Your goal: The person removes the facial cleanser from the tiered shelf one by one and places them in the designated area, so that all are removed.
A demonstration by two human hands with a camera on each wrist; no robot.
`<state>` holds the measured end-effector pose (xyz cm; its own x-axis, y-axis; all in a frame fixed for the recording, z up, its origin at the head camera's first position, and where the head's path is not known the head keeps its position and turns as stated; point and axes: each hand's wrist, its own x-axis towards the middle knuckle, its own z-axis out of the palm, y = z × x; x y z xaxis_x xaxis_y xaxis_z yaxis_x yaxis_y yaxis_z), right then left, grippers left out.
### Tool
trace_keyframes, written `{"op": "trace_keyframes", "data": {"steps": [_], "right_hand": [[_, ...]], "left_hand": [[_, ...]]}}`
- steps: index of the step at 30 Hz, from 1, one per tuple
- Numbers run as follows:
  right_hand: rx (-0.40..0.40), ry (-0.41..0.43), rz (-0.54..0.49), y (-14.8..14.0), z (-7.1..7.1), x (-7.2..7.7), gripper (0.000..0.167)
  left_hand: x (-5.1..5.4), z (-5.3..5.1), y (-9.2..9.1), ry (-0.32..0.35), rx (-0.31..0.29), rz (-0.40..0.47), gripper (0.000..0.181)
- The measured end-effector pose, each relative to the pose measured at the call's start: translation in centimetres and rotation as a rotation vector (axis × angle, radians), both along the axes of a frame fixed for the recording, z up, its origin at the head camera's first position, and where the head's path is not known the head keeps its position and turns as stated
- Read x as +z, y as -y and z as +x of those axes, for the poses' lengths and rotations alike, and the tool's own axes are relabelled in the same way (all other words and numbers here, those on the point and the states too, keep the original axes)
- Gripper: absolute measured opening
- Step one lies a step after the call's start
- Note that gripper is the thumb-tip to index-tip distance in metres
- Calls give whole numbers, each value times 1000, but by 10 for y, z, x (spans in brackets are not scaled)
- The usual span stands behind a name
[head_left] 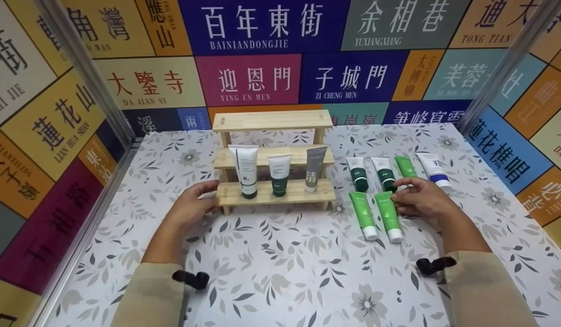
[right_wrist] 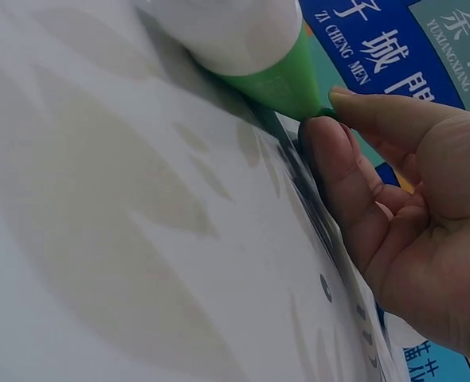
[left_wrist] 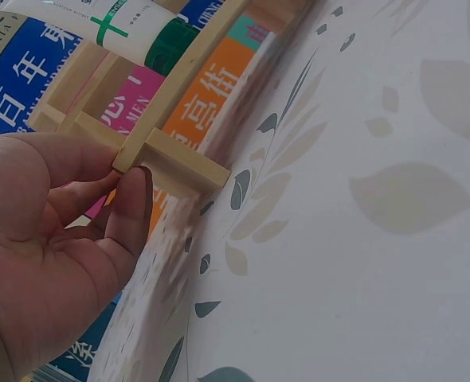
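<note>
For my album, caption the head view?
Left hand grips a wooden rack bearing three tubes; right hand pinches a green tube.

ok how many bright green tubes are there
3, lying right of the wooden rack: front-left green tube, front-right green tube, its end pinched by the right hand, and back green tube, partly hidden by that hand.

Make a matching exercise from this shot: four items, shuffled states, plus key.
1. left hand
2. right hand
3. gray tube
4. white-and-blue tube

A. standing on the bottom step
B. pinching the end of a green tube
C. lying on the patterned tabletop
D. gripping the left end of the wooden rack

Pairs: 1-D, 2-B, 3-A, 4-C
</note>
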<state>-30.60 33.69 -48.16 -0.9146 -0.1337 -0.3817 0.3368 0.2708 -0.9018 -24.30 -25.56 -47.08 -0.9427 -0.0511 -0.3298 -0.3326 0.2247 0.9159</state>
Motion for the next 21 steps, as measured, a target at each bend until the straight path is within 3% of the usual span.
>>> {"op": "trace_keyframes", "data": {"steps": [8, 12, 15, 21], "right_hand": [[-6, 20, 5, -1, 0, 3, 57], [-19, 26, -22, 3, 0, 9, 58], [-24, -14, -75, 10, 1, 13, 57], [-42, -151, -209, 34, 5, 21, 35]], "left_hand": [[-2, 1, 0, -52, -26, -9, 57], [-2, 1, 1, -47, -28, -15, 59], [-1, 1, 0, -30, -23, -18, 59], [-2, 0, 1, -12, -16, -33, 56]]}}
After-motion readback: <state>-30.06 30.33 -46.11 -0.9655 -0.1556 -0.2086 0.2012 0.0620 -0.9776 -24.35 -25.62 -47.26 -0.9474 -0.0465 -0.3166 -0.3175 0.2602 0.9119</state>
